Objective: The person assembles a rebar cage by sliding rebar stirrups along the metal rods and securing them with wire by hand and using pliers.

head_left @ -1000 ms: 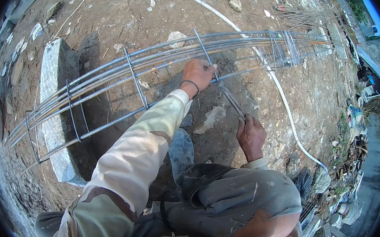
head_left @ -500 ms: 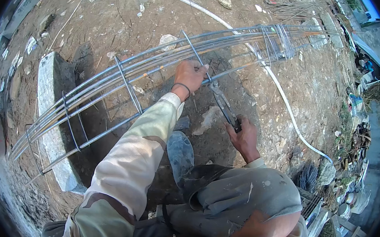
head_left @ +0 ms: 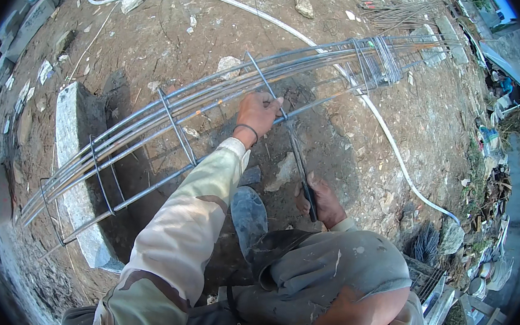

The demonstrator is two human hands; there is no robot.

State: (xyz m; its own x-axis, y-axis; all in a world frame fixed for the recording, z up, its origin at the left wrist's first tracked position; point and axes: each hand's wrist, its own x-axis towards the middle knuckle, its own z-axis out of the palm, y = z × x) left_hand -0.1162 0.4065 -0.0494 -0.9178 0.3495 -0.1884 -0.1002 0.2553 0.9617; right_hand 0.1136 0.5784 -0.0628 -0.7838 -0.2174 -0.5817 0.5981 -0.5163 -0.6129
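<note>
A long cage of steel reinforcing bars point(head_left: 146, 192) with square stirrups stretches across in front of me. My left hand point(head_left: 258, 116) is closed on a stirrup point(head_left: 260, 73) near the cage's middle, thumb and fingers pinching it close to the near bar. In my right hand point(head_left: 326, 200) are long-handled pincers point(head_left: 299, 157). Their jaws meet the corner where that stirrup crosses the near bar. The two handles look close together and point back toward me. Any tie wire at the jaws is too small to make out.
A stone block point(head_left: 76, 146) lies under the cage's left end. Bundled stirrups point(head_left: 388, 59) sit around its right end. A white hose point(head_left: 391, 143) curves over the dirt. Loose rods point(head_left: 399, 15) lie far right, and clutter point(head_left: 479, 268) lines the right edge.
The pincers have turned: their spread handles are now nearly in line. My right hand has dropped slightly nearer me and rolled over. My left hand keeps its place on the stirrup.
</note>
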